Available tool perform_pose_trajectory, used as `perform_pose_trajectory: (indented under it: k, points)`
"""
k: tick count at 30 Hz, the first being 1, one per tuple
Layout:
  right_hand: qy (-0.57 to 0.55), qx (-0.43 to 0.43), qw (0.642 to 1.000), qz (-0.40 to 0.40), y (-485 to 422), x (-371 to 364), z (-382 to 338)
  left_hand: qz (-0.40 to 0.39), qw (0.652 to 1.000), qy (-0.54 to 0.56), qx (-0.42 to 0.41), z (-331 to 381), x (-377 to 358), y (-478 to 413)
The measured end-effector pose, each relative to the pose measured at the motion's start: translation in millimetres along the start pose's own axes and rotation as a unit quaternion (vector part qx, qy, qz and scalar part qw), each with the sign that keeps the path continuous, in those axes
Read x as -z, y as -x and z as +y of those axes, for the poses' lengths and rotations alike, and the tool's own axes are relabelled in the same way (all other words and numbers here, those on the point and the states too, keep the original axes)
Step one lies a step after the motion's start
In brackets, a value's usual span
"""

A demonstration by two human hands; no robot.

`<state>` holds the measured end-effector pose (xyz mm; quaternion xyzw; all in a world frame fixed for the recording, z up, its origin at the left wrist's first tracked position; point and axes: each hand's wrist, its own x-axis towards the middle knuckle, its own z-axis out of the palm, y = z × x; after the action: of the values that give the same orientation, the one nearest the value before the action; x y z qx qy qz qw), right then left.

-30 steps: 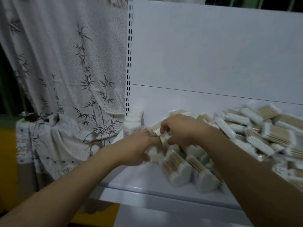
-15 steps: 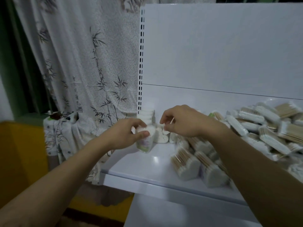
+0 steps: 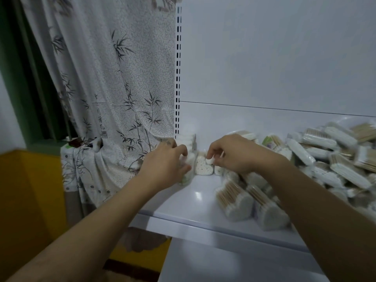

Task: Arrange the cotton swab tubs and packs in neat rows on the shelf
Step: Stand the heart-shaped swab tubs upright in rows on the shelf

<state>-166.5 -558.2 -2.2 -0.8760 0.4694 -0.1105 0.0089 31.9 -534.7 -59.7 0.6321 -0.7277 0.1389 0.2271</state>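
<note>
left hand (image 3: 168, 163) is gripping an upright tub (image 3: 186, 175) at the left end of the shelf (image 3: 183, 202), just left of the heart-shaped tub (image 3: 202, 166) that the right hand (image 3: 230, 154), fingers curled, is reaching from above, perhaps pinching it, i cannot tell.

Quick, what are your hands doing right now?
Left hand: holding a tub.
Right hand: curled by the heart tub; grip cannot be told.

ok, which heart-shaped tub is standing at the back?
The heart tub between left hand and right hand; the two front tubs lie tipped by the shelf edge.
</note>
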Motion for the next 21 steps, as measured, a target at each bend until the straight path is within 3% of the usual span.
perform_pose_trajectory:
  k: [6, 14, 21]
  points:
    - [0.053, -0.007, 0.998, -0.014, -9.7, -8.9, 0.7, -0.028, 1.0, -0.013, -0.004, -5.9, 6.0, -7.7]
    - [0.245, 0.013, 0.969, -0.027, -45.9, -20.9, -19.0, -0.038, 0.998, -0.044, -0.017, -1.8, 6.8, -9.5]
    - [0.248, -0.028, 0.966, -0.067, -66.2, -29.9, -20.0, -0.03, 0.997, -0.061, -0.022, -5.8, 6.4, -10.8]
